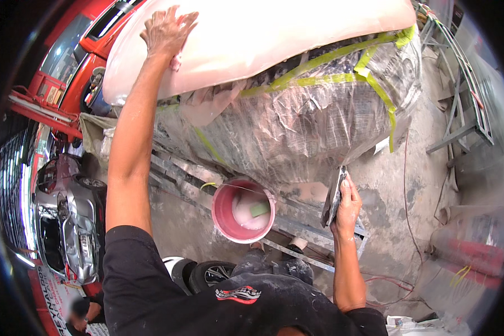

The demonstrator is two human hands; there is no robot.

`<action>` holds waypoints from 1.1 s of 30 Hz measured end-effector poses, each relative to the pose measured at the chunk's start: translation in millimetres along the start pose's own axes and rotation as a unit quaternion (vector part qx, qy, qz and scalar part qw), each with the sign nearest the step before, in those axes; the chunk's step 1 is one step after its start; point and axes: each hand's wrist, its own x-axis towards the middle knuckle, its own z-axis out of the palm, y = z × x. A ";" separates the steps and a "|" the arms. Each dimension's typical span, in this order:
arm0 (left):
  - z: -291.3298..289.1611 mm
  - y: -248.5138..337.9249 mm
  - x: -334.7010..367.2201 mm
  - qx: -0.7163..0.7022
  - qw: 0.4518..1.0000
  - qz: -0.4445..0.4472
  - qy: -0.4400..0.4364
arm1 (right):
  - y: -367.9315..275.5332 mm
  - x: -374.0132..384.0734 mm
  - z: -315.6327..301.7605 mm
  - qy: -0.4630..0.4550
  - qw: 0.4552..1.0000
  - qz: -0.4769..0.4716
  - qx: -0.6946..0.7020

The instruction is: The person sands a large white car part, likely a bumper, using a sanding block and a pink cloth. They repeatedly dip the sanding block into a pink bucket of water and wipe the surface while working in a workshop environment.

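"What's nearest?"

"The black shirt. Beyond it, the right hand has its grip closed on a dark flat piece, tilted steeply near the lower edge of the plastic sheeting. Whether the two touch, I can't tell."

"And between the arms?"

"A pink bucket with cloudy, foamy liquid and a green block inside, to the left of the right hand."

"Further out?"

"The crumpled sheeting, crossed by yellow-green tape, then the smooth pale panel above it. The left hand rests on the panel's left part, fingers spread, its grip released. Whether anything lies under the palm, I can't tell."

"Anything behind?"

"Off to the left, a grey car with a damaged end, and a red vehicle past the panel."
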 end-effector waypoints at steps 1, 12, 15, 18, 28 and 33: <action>-24.9 37.6 16.8 0.043 0.999 -0.013 -0.021 | -0.8 0.4 -7.7 0.017 1.000 -0.003 -0.001; -128.6 132.6 -62.3 -0.274 0.947 0.090 -0.138 | 5.6 4.6 -18.6 0.029 0.999 0.008 0.022; -137.7 132.1 -82.3 -0.273 0.948 0.090 -0.137 | -14.5 1.0 -8.0 0.031 0.999 0.018 0.039; -135.8 143.7 -74.3 -0.300 0.940 0.096 -0.131 | -22.3 5.2 1.2 0.005 1.000 0.012 0.002; -134.0 116.3 -83.8 -0.319 0.919 0.183 -0.142 | -88.0 14.3 120.5 -0.088 0.988 -0.126 0.000; -127.9 92.7 -100.9 -0.316 0.919 0.199 -0.127 | -97.0 25.1 173.3 -0.067 0.863 -0.470 -0.172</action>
